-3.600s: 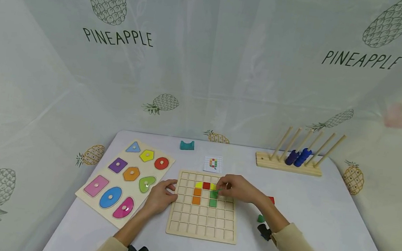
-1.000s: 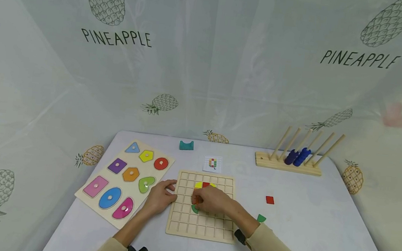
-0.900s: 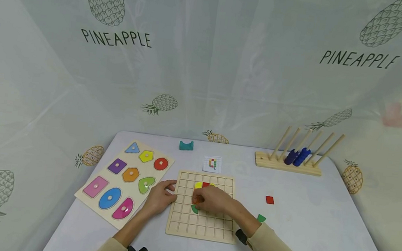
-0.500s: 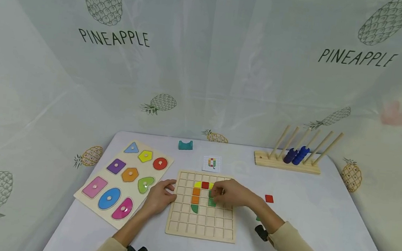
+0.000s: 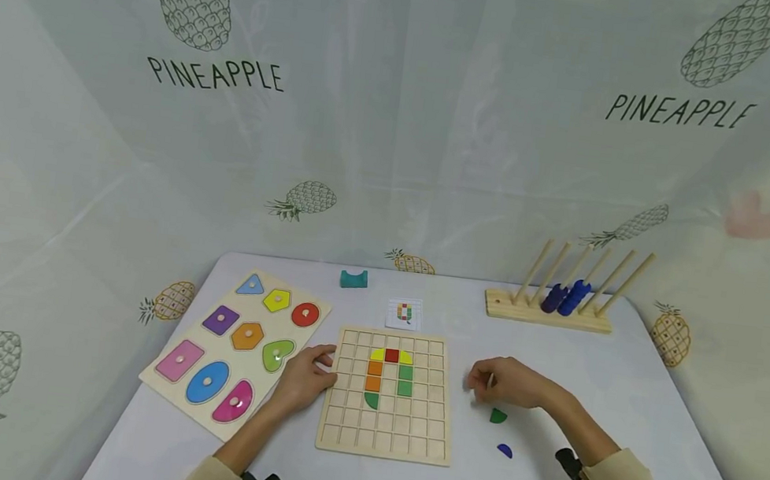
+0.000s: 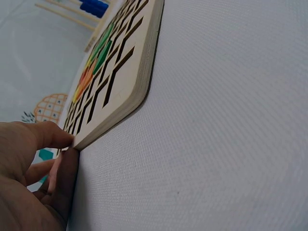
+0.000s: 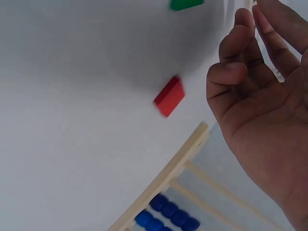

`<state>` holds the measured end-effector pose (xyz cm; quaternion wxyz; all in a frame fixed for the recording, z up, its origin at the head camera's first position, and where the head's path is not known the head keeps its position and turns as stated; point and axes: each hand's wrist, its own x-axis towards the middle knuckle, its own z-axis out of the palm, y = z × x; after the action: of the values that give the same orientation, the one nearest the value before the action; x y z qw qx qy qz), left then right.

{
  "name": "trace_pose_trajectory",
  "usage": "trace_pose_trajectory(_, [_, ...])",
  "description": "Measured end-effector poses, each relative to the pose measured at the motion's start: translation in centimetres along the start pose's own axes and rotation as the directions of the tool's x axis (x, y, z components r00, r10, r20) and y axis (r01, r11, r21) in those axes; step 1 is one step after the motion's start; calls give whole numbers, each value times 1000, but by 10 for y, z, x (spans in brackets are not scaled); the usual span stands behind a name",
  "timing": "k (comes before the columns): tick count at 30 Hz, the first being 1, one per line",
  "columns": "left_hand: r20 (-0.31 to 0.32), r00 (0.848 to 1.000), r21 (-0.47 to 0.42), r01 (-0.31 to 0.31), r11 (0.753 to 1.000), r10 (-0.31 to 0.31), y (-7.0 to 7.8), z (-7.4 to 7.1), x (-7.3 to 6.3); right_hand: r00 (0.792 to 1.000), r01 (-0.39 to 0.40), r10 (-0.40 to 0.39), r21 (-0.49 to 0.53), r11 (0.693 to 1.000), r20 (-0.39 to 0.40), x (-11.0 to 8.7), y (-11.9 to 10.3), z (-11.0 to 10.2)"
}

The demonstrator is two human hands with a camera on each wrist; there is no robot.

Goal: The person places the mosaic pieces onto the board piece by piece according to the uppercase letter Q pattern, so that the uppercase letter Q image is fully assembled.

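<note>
My left hand [image 5: 303,377] holds the left edge of a wooden grid board [image 5: 383,444], thumb and fingertips at its rim in the left wrist view. Set into the board are yellow corner pieces [image 5: 377,354], a red square [image 5: 391,356], orange squares [image 5: 374,375], green squares [image 5: 405,380] and a green quarter-round piece [image 5: 371,401]. My right hand [image 5: 511,381] is over the table right of the board, fingers loosely bent, holding nothing. Below it lies a loose red square [image 7: 169,97], hidden in the head view. Nearby are a loose green quarter-round [image 5: 498,416] and a blue half-round [image 5: 505,450].
Behind the board lies a small pattern card [image 5: 404,313]. A shape puzzle board [image 5: 214,359] lies left, close to my left forearm. At the back stand a peg rack [image 5: 548,312] with blue beads and a teal block [image 5: 354,279].
A green quarter-round has come onto the board under the orange squares. My right hand has moved off the board rightward, uncovering the blue half-round. The left hand stays put.
</note>
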<state>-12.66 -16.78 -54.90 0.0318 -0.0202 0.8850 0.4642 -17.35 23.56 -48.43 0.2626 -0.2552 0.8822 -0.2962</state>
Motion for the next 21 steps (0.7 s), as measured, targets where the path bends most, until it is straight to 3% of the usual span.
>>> trace_pose_trajectory(10, [6, 1000, -18, -10, 1000, 10, 1, -1, 0, 999, -40, 41, -39, 998, 30, -26, 19, 3])
trace_pose_trajectory(21, [2, 1000, -9, -9, 1000, 9, 1, -2, 0, 999, -35, 35, -71, 997, 4, -26, 25, 12])
